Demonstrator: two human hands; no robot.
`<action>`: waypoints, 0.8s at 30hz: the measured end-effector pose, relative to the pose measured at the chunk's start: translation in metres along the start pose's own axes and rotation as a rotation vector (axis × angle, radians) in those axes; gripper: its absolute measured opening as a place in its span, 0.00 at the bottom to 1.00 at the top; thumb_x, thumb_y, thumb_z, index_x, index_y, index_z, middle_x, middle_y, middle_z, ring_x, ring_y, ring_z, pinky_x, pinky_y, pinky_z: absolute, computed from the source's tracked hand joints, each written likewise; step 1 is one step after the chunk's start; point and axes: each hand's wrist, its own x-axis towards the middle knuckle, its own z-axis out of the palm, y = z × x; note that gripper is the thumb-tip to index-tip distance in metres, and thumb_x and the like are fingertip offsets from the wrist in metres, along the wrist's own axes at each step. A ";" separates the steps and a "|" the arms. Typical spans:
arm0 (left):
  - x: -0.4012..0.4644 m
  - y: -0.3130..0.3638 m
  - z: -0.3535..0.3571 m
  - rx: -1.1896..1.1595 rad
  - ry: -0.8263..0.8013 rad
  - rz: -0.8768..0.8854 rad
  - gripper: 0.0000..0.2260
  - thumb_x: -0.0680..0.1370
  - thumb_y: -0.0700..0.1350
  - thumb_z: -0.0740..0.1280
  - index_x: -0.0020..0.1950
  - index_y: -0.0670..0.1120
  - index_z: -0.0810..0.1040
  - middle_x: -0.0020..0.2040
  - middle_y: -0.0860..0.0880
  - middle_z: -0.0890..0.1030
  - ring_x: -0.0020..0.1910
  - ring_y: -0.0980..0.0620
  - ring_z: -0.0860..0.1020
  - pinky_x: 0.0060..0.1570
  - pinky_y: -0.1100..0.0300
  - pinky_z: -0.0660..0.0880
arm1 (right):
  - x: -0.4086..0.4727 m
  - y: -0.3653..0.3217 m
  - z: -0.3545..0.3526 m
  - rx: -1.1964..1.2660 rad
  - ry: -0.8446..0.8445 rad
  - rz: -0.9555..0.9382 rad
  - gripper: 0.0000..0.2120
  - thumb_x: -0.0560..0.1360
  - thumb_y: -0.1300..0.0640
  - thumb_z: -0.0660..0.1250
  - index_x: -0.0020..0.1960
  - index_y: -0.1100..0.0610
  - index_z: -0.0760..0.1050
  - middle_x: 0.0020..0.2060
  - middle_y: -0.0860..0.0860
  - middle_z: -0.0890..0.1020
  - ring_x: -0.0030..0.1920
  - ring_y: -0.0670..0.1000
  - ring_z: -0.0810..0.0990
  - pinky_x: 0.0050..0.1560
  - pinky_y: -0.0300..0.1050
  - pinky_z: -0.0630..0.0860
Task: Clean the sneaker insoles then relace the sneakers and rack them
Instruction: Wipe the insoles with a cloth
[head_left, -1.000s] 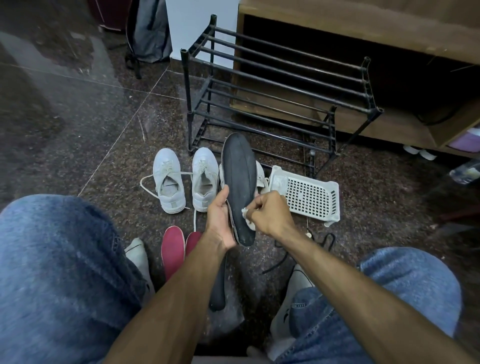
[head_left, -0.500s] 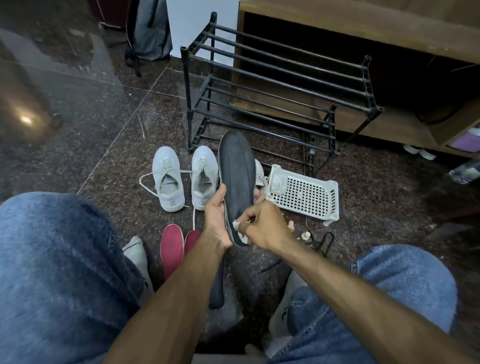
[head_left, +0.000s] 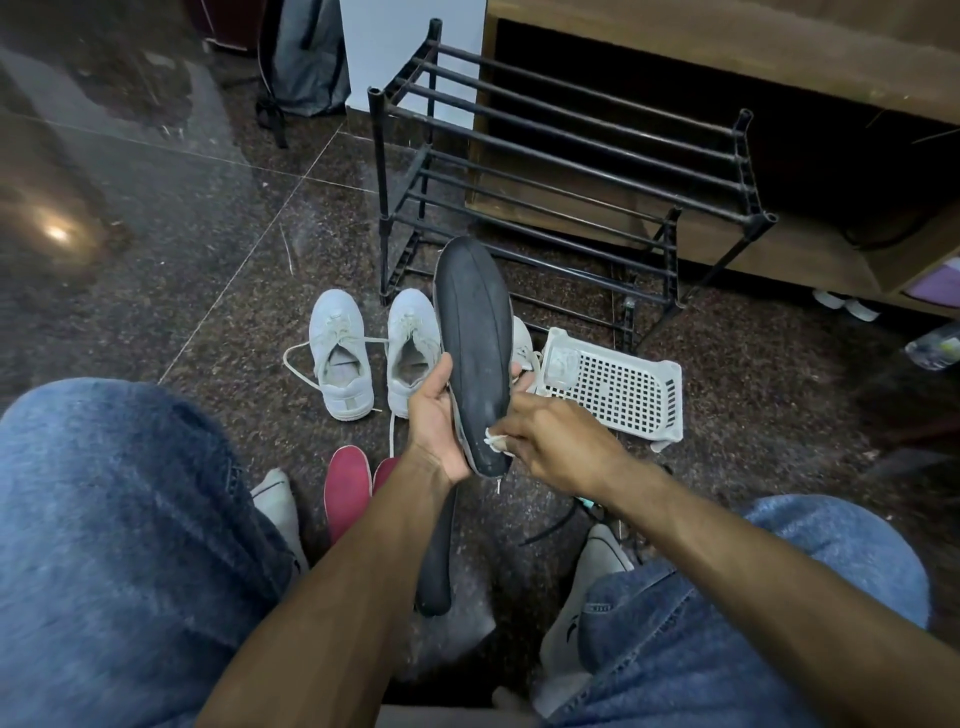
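Head view, looking down between two knees in blue jeans: the left hand (head_left: 434, 415) grips a black insole (head_left: 475, 353) by its lower half, thumb along the left edge and fingers curled round behind, holding it upright with the toe end pointing away. The right hand (head_left: 550, 441) pinches a small white wipe (head_left: 496, 442) between its fingertips and presses it against the heel end of the insole.

Behind the insole on the speckled dark floor (head_left: 208, 291) stands a pair of white sneakers (head_left: 340, 358), heels toward the camera, with a loose white lace trailing out to the left of the left shoe. A third white sneaker (head_left: 522, 343) is mostly hidden behind the raised insole, so only its right edge shows. Just right of it lies a white perforated plastic basket (head_left: 618, 387), touching the floor beside the foot of the black shoe rack (head_left: 571, 171). The rack stands against a wooden cabinet (head_left: 727, 47).

Nearer the person, two red insoles (head_left: 347, 488) lie side by side on the floor, the right one partly covered by the left forearm. Another black insole (head_left: 436, 566) lies below the left wrist, largely hidden by the arm. A black lace (head_left: 550, 530) curls on the floor under the right forearm. A grey bag (head_left: 306, 57) leans at the far wall.
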 end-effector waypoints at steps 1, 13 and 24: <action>0.002 0.000 0.001 -0.002 -0.002 0.003 0.31 0.79 0.59 0.56 0.71 0.36 0.69 0.65 0.36 0.75 0.68 0.37 0.72 0.71 0.42 0.63 | 0.000 0.002 -0.002 -0.010 -0.004 -0.001 0.14 0.79 0.56 0.65 0.64 0.53 0.78 0.55 0.50 0.79 0.55 0.55 0.80 0.57 0.54 0.76; 0.004 -0.005 0.003 -0.142 -0.079 0.070 0.28 0.78 0.58 0.59 0.65 0.35 0.74 0.57 0.38 0.79 0.70 0.38 0.69 0.63 0.41 0.71 | -0.006 -0.023 0.011 0.339 0.151 0.256 0.04 0.74 0.57 0.69 0.43 0.53 0.83 0.33 0.47 0.81 0.34 0.46 0.78 0.41 0.41 0.75; -0.002 -0.012 -0.002 0.015 0.008 0.061 0.28 0.79 0.59 0.57 0.67 0.38 0.74 0.60 0.39 0.79 0.59 0.41 0.78 0.67 0.46 0.68 | 0.023 -0.011 0.006 0.158 0.261 0.262 0.09 0.75 0.59 0.65 0.51 0.57 0.82 0.49 0.54 0.82 0.49 0.56 0.80 0.54 0.50 0.77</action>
